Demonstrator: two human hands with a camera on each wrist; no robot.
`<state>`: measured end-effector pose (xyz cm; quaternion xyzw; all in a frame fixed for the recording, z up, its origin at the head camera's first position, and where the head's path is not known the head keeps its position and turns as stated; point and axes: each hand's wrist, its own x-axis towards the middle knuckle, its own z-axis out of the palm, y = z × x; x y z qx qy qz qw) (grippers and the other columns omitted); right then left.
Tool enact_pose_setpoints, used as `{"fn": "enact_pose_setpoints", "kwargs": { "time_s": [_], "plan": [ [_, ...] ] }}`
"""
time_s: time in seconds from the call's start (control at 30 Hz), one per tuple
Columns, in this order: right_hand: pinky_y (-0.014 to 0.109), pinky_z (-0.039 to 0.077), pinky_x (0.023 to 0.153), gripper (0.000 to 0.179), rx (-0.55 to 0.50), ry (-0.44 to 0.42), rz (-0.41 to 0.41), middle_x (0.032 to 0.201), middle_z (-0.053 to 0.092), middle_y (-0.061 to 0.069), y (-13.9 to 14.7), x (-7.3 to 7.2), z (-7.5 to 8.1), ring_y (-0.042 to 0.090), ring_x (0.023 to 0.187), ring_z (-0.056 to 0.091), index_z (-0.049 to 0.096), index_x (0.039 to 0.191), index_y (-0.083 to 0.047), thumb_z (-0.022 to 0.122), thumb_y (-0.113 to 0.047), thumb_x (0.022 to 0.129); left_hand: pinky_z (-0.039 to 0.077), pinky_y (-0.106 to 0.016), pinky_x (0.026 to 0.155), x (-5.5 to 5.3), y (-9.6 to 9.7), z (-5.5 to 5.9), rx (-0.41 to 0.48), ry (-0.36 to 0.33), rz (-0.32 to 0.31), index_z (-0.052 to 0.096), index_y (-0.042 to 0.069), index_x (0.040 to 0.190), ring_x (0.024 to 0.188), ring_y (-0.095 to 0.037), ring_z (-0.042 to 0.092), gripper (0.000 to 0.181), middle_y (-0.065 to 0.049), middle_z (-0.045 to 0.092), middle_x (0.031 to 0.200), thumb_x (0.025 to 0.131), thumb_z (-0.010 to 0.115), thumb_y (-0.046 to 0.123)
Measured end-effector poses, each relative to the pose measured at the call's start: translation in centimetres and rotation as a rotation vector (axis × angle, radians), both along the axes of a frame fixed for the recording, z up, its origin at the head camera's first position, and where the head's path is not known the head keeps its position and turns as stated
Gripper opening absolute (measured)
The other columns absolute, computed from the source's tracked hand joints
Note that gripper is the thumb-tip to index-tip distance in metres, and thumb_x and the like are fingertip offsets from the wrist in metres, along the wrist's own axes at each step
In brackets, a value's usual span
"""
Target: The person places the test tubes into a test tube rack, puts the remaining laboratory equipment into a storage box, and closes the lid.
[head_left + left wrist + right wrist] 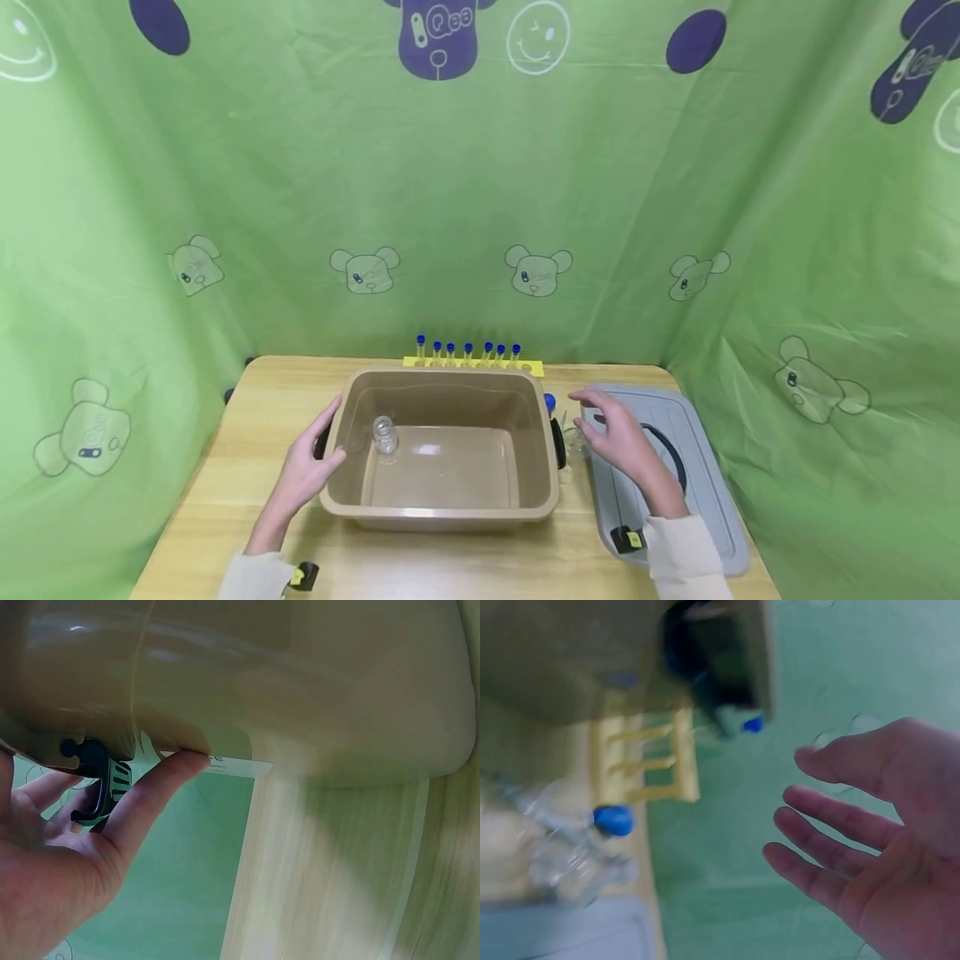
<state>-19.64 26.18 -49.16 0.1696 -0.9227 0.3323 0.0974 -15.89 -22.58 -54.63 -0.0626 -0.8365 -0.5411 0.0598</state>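
A brown plastic bin point(442, 521) stands on the table, a small clear glass bottle point(386, 435) inside it at the left. My left hand point(307, 467) is at the bin's left side, thumb and fingers spread about the black side latch point(101, 780). In the left wrist view, its longest visible digit lies along the bin's outer wall. My right hand point(618, 433) hovers to the right of the bin, apart from the right black latch point(558, 443), with fingers loosely bent and nothing in them.
A grey lid point(712, 467) with a black handle lies at the right. Between bin and lid sits clear glassware point(570, 862) near a blue cap point(613, 820). Behind the bin, a yellow rack point(532, 367) holds several blue-capped tubes point(468, 354). Green curtains point(450, 208) surround the table.
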Motion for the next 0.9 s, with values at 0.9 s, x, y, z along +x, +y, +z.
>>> {"fn": "enact_pose_setpoints", "kwargs": {
  "time_s": [0.9],
  "plan": [
    [0.045,0.064,0.079,0.034,-0.01,-0.069,-0.162,0.108,0.067,0.025,3.4,-1.6,-10.4,0.039,0.095,0.068,0.068,0.114,0.009,0.076,0.01,0.081,0.048,-0.028,0.102,0.2,0.1,0.1,0.009,0.0,0.003,0.04,0.012,0.158,0.133,-0.036,0.051,0.081,-0.017,0.041,0.159,0.084,0.064,-0.01]
  ]
}}
